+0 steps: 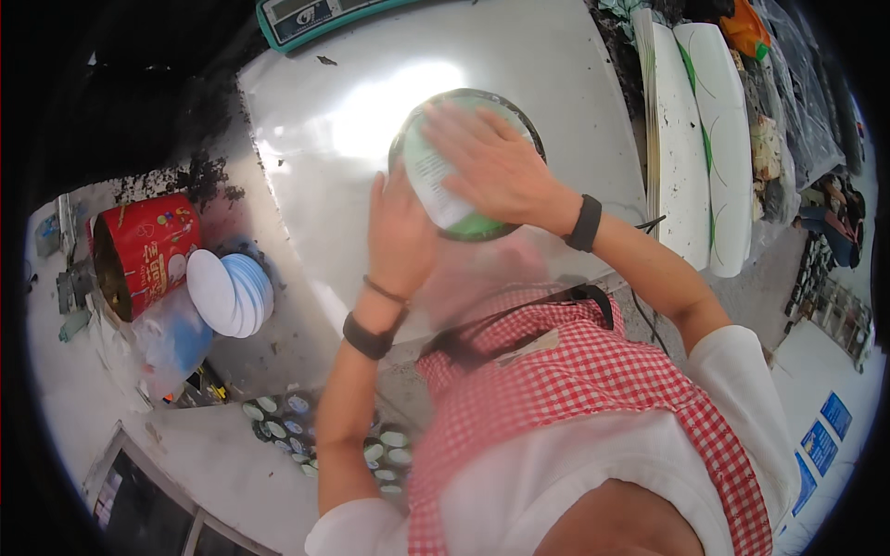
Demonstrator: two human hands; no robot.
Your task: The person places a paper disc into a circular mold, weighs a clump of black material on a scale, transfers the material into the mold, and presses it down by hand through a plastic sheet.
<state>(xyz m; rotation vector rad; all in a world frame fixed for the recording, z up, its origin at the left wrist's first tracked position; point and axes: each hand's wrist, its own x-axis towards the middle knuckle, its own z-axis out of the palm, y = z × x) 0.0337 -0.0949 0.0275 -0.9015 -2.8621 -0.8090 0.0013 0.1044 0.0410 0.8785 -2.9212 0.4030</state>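
Note:
A round, dark-rimmed item with a green and white printed label (428,181) lies on the white table under my hands. My right hand (496,162) rests across the label with its fingers stretched out flat, slightly smeared by motion. It hides much of the upper and right part of the label. At the round item's left edge is my left hand (400,227), blurred, its fingers extended and pointing away from me. Neither hand is wrapped round anything. Whether the left fingers touch the rim, I cannot tell.
A teal scale (320,20) stands at the table's far edge. Left of the table are a red tin (153,250), overlapping pale blue discs (246,296) and a clear plastic bag (167,338). Long white stacks (718,139) line the right side. Several round lidded items (278,422) sit lower left.

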